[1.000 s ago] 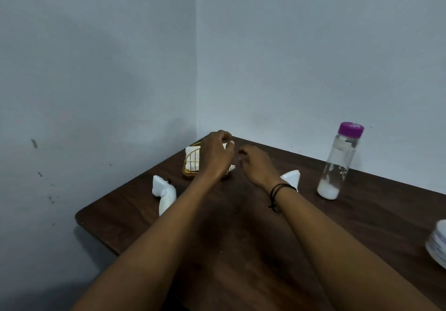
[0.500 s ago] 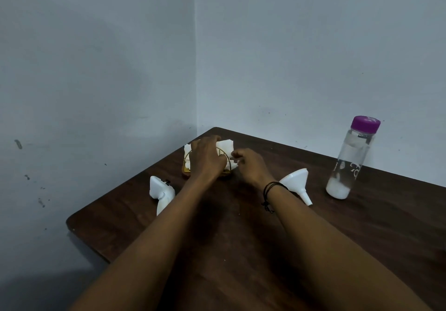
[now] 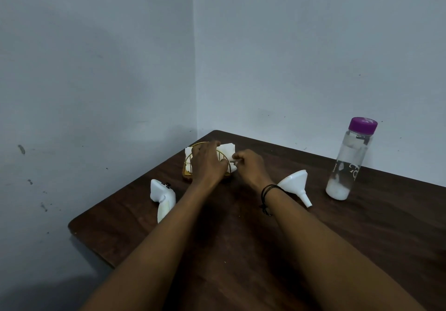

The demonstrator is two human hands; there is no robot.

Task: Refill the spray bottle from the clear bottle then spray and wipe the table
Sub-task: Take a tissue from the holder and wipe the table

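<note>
**Both hands at the napkin holder in the table's far corner**

Right hand has its fingers curled in, pinching the edge of a white paper napkin that stands in a gold wire napkin holder. Left hand lies over the top of that holder, fingers bent down across the wire arch; its fingertips go behind the napkins, so whether they clamp the wire or merely rest on it cannot be told. The hand hides most of the holder and the middle of the napkin stack. A black cord bracelet circles the right wrist.

Left of the holder, a white plastic spray-bottle trigger head lies on its side on the dark brown wooden table; its lower end runs behind the left forearm, and no bottle body shows. Right of the right wrist, a white plastic funnel lies tipped over, spout toward the viewer, its wide mouth partly hidden by the wrist. Farther right, well apart from both hands, the clear bottle with a purple screw cap stands upright near the wall, capped, with something white at its bottom; pale print on its side is unreadable.
</note>
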